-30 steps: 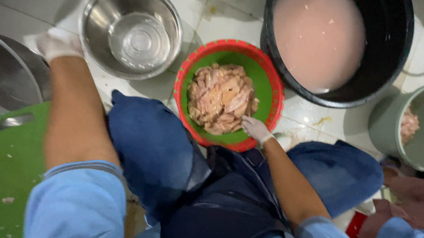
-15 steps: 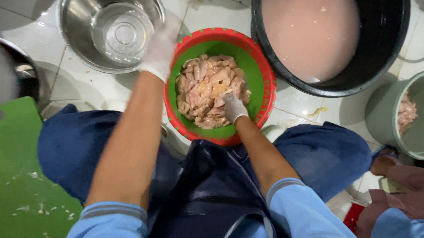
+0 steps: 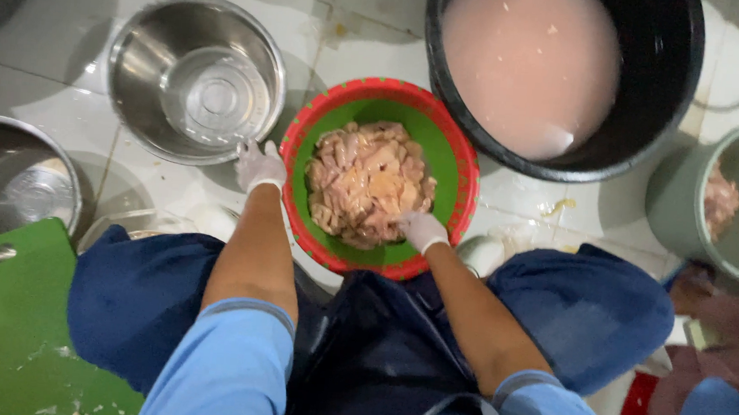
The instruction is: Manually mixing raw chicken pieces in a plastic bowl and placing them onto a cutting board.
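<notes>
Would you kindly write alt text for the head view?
Gloved left hand grips the rim of a red-and-green basket of raw meat pieces; the right hand rests in the meat. Steel bowls and a black tub surround it.

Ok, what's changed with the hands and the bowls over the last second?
The left hand swung in from the far left, past the steel bowl, and now rests at the left rim of the red and green basin. The right hand moved from the basin's near rim onto the raw meat. The basin, steel bowl and black tub of pink liquid kept their places.
</notes>
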